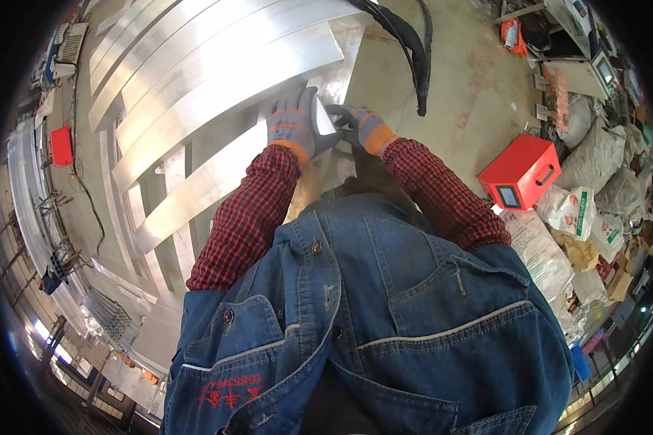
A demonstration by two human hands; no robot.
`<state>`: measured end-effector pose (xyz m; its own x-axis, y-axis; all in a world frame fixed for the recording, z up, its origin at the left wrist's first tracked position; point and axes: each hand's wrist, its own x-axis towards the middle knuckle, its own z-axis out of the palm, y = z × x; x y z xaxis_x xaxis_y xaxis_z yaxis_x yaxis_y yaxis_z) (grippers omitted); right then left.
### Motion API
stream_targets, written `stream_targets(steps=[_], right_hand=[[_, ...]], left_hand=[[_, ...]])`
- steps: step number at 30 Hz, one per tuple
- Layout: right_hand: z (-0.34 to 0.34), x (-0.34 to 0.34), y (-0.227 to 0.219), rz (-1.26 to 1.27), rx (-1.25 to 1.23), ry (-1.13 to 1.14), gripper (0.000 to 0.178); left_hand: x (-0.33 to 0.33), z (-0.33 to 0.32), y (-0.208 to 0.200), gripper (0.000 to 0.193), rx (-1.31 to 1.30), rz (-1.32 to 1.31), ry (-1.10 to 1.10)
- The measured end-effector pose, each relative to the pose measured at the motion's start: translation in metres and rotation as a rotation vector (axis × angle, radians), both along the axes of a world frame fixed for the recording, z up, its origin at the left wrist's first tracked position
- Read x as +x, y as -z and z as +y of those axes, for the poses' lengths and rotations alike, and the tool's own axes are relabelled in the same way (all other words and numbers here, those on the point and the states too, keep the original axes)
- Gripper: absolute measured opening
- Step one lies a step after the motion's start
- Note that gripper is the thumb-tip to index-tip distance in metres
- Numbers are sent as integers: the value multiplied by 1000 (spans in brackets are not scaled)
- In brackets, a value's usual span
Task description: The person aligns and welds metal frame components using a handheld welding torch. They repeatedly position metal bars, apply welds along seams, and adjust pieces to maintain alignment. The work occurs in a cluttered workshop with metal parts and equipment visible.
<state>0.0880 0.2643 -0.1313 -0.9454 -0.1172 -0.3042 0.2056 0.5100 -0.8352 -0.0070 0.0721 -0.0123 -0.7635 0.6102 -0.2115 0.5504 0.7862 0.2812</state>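
A long, shiny flat metal bar (199, 197) runs from the lower left up to my hands, the nearest in a row of similar bars. My left hand (292, 122), in a grey glove with an orange cuff, is closed over the bar near its end. At that end my right hand (363, 127), gloved the same way, has its dark-coated fingers bent and pinched against the bar's bright tip. The gloves partly hide where the right fingertips meet the metal. Beyond my hands lie the other silver bars (221, 94), side by side across a metal support frame (134, 206).
Black cables (413, 54) hang ahead on the right. A red box with a small screen (519, 172) stands at the right, beside piled plastic sacks (595, 159). Another red box (62, 146) and stacked long metal profiles (33, 188) are at the left.
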Motion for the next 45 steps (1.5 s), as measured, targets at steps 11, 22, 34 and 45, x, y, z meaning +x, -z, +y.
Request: stream_targets(steps=[11, 22, 34, 45], right_hand=[[32, -6, -5, 18, -595, -82, 54], [21, -12, -46, -309, -431, 64, 59], [14, -19, -52, -231, -274, 42, 56], [39, -22, -57, -253, -376, -110, 71]], left_hand=[[1, -3, 6, 117, 4, 18, -14], [2, -5, 7, 118, 0, 20, 7], [28, -31, 4, 62, 125, 131, 176], [11, -18, 2, 52, -48, 112, 284]])
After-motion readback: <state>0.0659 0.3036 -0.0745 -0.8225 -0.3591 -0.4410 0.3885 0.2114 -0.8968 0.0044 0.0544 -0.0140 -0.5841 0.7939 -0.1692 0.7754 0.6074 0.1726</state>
